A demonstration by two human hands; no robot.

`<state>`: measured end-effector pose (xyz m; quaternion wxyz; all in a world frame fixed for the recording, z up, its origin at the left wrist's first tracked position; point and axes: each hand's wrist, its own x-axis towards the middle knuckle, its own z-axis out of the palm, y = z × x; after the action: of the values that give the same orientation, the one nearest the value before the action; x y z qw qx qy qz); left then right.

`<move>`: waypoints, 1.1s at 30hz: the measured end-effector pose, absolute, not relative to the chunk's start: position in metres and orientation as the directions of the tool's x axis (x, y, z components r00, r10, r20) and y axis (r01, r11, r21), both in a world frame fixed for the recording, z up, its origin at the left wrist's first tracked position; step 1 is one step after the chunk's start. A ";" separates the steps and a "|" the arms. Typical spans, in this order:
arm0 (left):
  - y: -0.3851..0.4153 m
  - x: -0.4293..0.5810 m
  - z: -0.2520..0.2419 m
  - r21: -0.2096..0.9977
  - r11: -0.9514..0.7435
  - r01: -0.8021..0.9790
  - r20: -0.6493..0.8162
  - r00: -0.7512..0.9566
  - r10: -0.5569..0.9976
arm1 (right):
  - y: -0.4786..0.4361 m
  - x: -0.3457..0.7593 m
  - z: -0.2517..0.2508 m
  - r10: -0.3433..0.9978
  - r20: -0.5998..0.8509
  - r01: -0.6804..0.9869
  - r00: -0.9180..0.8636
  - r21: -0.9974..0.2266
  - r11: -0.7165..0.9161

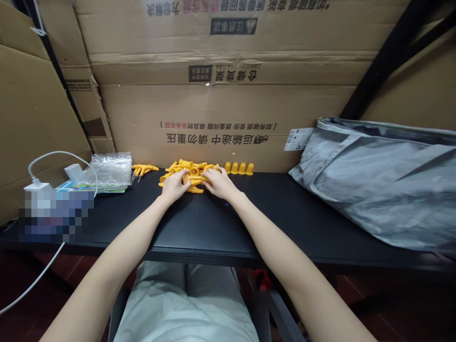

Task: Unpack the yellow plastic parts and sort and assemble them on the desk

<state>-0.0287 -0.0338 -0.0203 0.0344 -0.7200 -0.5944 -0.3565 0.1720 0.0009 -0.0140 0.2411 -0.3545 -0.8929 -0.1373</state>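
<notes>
Both hands are at a pile of yellow plastic parts [195,189] near the back of the black table. My left hand [174,186] curls its thumb and fingers round a small yellow cup-shaped piece [185,178] on the near side of the pile. Opposite it, my right hand [223,184] is closed at the pile's right side, its thumb and fingers on a yellow plastic piece [205,177] that is partly hidden. Just beyond the right hand, several yellow cups [242,168] stand upside down in a row.
Yellow hook-like parts with metal screw ends [144,169] lie left of the pile. Clear plastic bags [110,171], a white charger [39,194] and its cable occupy the table's left. A grey fabric bag [374,185] fills the right. Cardboard [228,104] walls the back.
</notes>
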 end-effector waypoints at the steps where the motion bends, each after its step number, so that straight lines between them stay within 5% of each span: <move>1: -0.034 -0.029 -0.020 0.374 -0.291 0.881 0.555 0.039 0.831 | 0.000 0.172 -0.014 0.568 0.527 0.698 -0.633 0.070 0.713; 23: -0.039 -0.028 -0.013 0.384 -0.219 0.897 0.554 -0.034 0.832 | 0.006 0.178 -0.012 0.596 0.600 0.778 -0.533 0.071 0.624; 33: -0.036 -0.028 -0.015 0.390 -0.162 0.907 0.533 -0.079 0.842 | 0.028 0.200 -0.025 0.671 0.704 0.884 -0.234 -0.134 0.448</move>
<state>-0.0280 -0.0360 -0.0154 0.0460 -0.6770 -0.6458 -0.3500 0.1996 0.0276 -0.0252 0.3595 -0.5039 -0.7712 -0.1484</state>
